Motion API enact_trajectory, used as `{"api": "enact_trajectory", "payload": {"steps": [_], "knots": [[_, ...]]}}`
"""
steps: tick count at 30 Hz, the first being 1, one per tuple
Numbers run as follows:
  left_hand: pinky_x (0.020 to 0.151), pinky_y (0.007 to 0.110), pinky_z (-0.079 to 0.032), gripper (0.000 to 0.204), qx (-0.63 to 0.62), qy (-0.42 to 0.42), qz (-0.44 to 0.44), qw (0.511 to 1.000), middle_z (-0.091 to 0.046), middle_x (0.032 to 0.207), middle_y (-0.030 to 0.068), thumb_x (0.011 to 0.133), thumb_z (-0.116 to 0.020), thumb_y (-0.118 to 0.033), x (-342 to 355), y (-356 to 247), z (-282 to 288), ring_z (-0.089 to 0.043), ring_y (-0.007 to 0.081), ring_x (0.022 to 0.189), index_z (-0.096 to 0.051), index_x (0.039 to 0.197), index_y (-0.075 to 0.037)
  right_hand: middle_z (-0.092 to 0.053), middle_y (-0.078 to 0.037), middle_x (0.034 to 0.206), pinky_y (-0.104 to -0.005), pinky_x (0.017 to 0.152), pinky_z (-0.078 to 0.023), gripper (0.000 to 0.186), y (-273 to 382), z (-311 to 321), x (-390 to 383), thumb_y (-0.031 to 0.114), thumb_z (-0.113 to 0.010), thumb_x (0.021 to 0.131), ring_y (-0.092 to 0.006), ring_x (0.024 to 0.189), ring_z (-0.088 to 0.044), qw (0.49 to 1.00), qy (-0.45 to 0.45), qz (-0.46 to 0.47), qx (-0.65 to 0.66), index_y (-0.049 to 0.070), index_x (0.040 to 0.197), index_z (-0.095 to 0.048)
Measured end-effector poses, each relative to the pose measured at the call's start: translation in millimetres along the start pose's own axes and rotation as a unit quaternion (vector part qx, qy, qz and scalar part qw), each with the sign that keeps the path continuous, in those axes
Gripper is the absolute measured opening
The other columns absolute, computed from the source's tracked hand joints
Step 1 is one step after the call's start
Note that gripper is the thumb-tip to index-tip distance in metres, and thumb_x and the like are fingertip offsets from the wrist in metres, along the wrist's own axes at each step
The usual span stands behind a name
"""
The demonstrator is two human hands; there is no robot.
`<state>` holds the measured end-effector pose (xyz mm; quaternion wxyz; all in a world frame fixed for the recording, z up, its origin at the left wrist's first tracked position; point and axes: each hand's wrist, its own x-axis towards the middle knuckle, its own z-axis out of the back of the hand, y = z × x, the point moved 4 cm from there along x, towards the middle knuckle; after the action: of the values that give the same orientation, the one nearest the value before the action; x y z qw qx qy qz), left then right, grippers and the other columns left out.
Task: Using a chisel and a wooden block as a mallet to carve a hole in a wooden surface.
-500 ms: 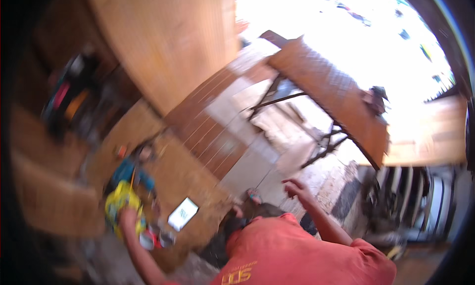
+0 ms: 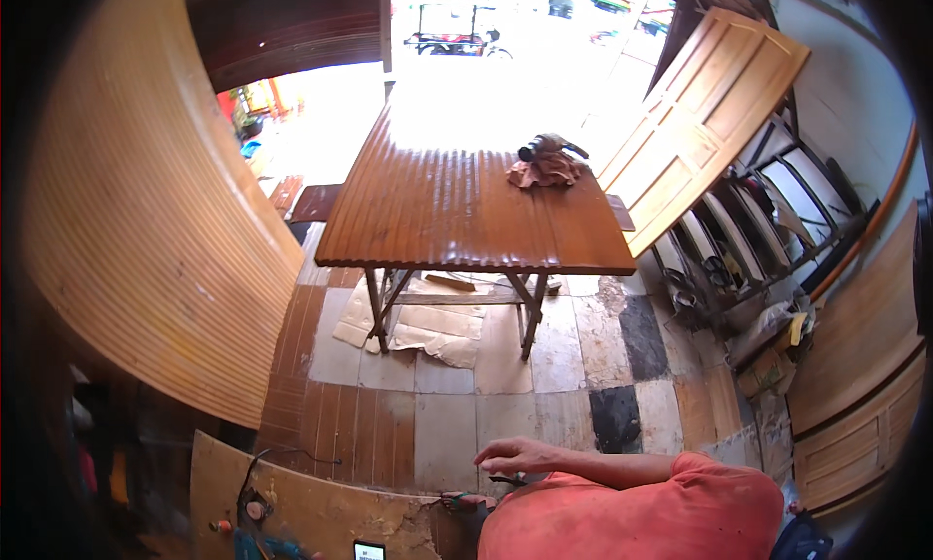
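At 5 o'clock, a coral-red shirt [image 2: 622, 521] spreads broad and rounded, its matte cloth lightly creased and dotted with a few small dark specks. 1 short, loose sleeve [image 2: 727, 475] of the same red shows toward 4 o'clock, its wide opening leaving the right forearm [image 2: 612, 469] bare down to the fingers [image 2: 494, 450]. At 6 o'clock, 1 foot wears a dark, strapped sandal [image 2: 459, 502], its details too small to tell.

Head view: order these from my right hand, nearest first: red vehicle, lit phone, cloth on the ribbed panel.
From the right hand:
1. Lit phone, to its left, at the lower edge.
2. Cloth, ahead, on the ribbed panel.
3. Red vehicle, outside, beyond the panel.
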<state>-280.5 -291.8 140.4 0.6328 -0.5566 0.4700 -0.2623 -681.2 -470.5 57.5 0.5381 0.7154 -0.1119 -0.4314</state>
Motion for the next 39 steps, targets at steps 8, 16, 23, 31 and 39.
{"api": "enact_trajectory", "payload": {"steps": [8, 16, 23, 31, 39], "knots": [[0.091, 0.040, -0.058, 0.045, -0.321, 0.185, 0.022, 0.929, -0.066, 0.097, 0.0117, 0.091, -0.067, -0.022, 16.8, 47.1, -347.7, -0.068, 0.0259, 0.097, -0.052, 0.131, -0.007, -0.073, -0.013, 0.120, -0.0392, 0.094, -0.053, 0.065, 5.4, 63.6, -74.2, 0.051, -0.066, 0.105, -0.0213, 0.111, -0.068, 0.983, 0.085, 0.152, -0.064, 0.006, 0.150, -0.052], [0.119, 0.053, -0.042, 0.041, -0.198, 0.425, 0.031, 0.883, -0.064, 0.139, 0.0310, 0.097, -0.068, -0.016, -51.8, 81.9, -620.7, -0.062, 0.0384, 0.135, -0.049, 0.133, -0.011, -0.062, -0.001, 0.102, -0.0266, 0.072, -0.049, 0.059, -39.1, 233.0, -242.9, 0.036, -0.070, 0.105, -0.0085, 0.084, -0.058, 0.949, -0.139, 0.123, 0.254, 0.007, 0.151, -0.047], [0.092, 0.036, -0.058, 0.023, 0.148, 0.441, -0.038, 0.884, -0.078, 0.120, 0.0151, 0.101, -0.070, -0.014, -72.8, 113.4, -756.1, -0.074, 0.0197, 0.111, -0.068, 0.123, -0.007, -0.063, -0.001, 0.099, -0.0266, 0.068, -0.052, 0.049, -118.1, 350.7, -321.2, 0.033, -0.073, 0.104, -0.0066, 0.079, -0.061, 0.847, -0.377, 0.198, 0.317, 0.005, 0.140, -0.056], [0.073, 0.037, -0.059, 0.022, 0.151, 0.429, -0.600, 0.658, -0.074, 0.093, 0.0057, 0.086, -0.084, -0.015, -100.6, 51.5, -933.6, -0.073, 0.0256, 0.081, -0.075, 0.105, -0.010, -0.056, 0.002, 0.069, -0.0262, 0.047, -0.039, 0.036, -126.4, 476.4, -355.2, 0.039, -0.053, 0.113, -0.0071, 0.054, -0.050, 0.779, -0.489, 0.231, 0.317, 0.005, 0.115, -0.065], [0.080, 0.039, -0.057, 0.034, 0.171, 0.527, -0.607, 0.570, -0.069, 0.101, 0.0065, 0.094, -0.074, -0.036, -48.0, 57.6, -1108.1, -0.068, 0.0245, 0.096, -0.072, 0.119, -0.012, -0.060, 0.001, 0.074, -0.0264, 0.050, -0.041, 0.030, -108.6, 616.2, -340.7, 0.035, -0.057, 0.108, -0.0067, 0.060, -0.054, 0.785, -0.511, 0.194, 0.290, 0.006, 0.106, -0.065]]}}
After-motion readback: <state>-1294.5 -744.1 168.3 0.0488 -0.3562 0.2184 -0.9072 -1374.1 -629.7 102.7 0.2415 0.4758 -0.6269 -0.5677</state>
